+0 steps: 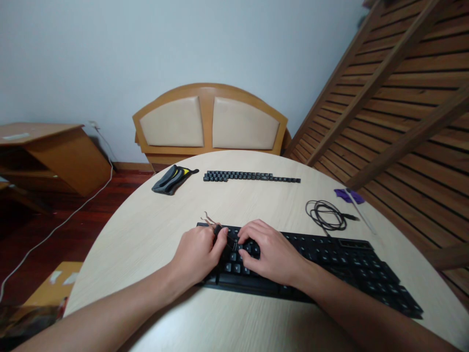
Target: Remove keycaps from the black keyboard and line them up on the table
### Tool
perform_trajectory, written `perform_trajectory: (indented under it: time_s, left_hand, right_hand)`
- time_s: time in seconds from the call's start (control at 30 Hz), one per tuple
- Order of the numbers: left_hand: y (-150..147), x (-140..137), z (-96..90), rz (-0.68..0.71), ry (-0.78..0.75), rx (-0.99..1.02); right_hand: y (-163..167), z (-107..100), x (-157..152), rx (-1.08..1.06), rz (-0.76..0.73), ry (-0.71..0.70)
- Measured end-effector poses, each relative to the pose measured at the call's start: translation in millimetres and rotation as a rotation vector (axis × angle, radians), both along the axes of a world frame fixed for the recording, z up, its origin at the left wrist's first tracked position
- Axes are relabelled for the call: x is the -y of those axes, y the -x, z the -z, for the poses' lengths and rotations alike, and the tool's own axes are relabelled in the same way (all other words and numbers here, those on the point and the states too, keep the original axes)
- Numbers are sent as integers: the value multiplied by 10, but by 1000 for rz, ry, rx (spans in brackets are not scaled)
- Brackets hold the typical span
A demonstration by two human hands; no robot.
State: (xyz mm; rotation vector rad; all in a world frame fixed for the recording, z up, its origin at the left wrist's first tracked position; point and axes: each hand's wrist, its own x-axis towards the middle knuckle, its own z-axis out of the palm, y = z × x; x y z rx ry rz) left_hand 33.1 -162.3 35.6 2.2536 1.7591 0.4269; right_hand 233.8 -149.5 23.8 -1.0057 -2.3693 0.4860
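Note:
A black keyboard (311, 252) lies across the near half of the round table, with a bare patch where keys are off at its left part. My left hand (198, 252) is closed around a wire keycap puller (218, 230), black-handled, with thin prongs sticking out past the fingers and a wire loop reaching down to the keys. Close beside it, my right hand (269, 252) has its thumb and index finger bent together at a keycap (240, 248) by the loop's end. Part of the keys is hidden under both hands.
Loose keycaps (238, 176) stand in rows at the far side of the round table (271, 205). A grey and yellow pouch (172, 180) lies left of them. To the right are a coiled black cable (326, 215), a purple cloth (349, 196) and a thin white stick (361, 212).

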Motion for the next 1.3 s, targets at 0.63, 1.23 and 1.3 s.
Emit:
perform_trajectory:
  time_s: [0.63, 1.23, 1.3]
  left_hand:
    - [-62, 50, -8, 57, 30, -13]
    - [-8, -21, 65, -28, 154, 310]
    - [-7, -20, 65, -30, 162, 326]
  right_hand:
    - [-5, 4, 2, 5, -6, -14]
    - [-8, 26, 4, -50, -11, -26]
    - [-9, 26, 1, -57, -25, -21]
